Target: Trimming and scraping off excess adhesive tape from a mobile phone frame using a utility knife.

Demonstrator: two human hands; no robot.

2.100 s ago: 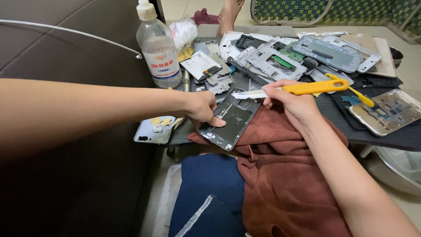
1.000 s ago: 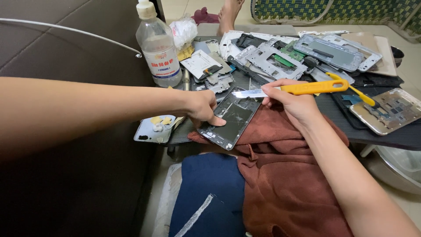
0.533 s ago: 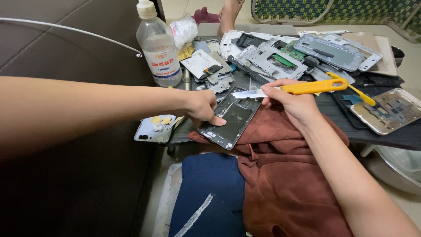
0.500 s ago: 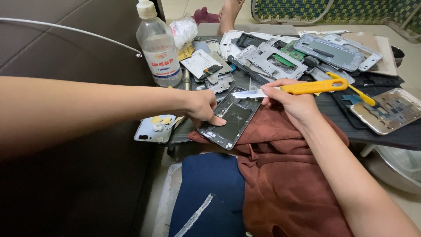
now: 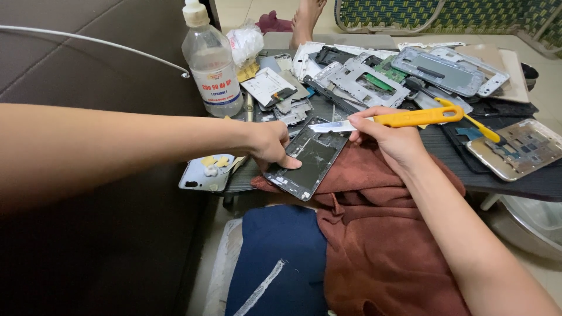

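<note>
Table (image 5: 515,184) dark, slatted — phone frames (image 5: 374,79) heaped; tiled floor (image 5: 544,88) behind.

Home phone-repair spot: dismantled phone frames (image 5: 374,79) crowd a low table (image 5: 527,184).

My left hand (image 5: 270,144) has open room only on its near side, over the brown cloth (image 5: 374,234). Ahead, the clear bottle (image 5: 212,61) and heaped phone frames (image 5: 363,76) crowd the black table (image 5: 515,184); the dark sofa (image 5: 88,70) walls the left.
</note>
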